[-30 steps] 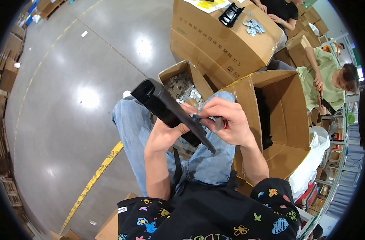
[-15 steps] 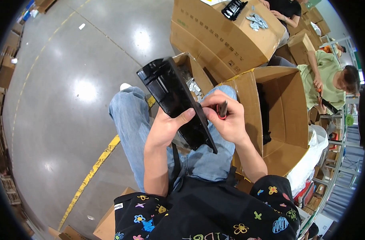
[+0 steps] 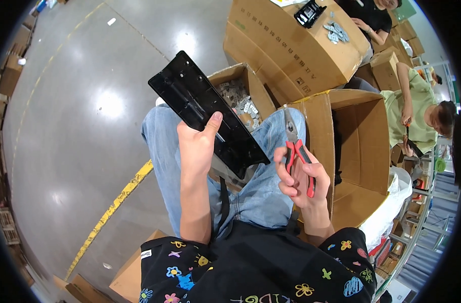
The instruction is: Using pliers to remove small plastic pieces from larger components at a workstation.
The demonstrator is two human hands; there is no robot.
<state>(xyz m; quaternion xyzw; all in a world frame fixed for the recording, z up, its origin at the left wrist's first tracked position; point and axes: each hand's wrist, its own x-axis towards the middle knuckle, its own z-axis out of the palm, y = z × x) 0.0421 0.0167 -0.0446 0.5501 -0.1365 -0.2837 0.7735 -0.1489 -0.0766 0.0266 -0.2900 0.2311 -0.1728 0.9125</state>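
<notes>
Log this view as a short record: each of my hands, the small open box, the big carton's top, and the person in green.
Left hand: grips a long black plastic piece, thumb across its hollow face
Right hand: holds red-and-black-handled pliers, nose pointing away from the body, clear of the piece
Small open box: holds small grey parts
Big carton top: black part, loose grey pieces
Person in green: seen at far right

I have a gap between the black panel (image 3: 197, 102) in my left hand (image 3: 199, 140) and the pliers (image 3: 291, 135) in my right hand (image 3: 303, 185), and wide room leftward over the floor (image 3: 91, 146). The big carton (image 3: 319, 118) blocks me on the right, while the black panel partly covers the small carton (image 3: 259, 93) ahead
</notes>
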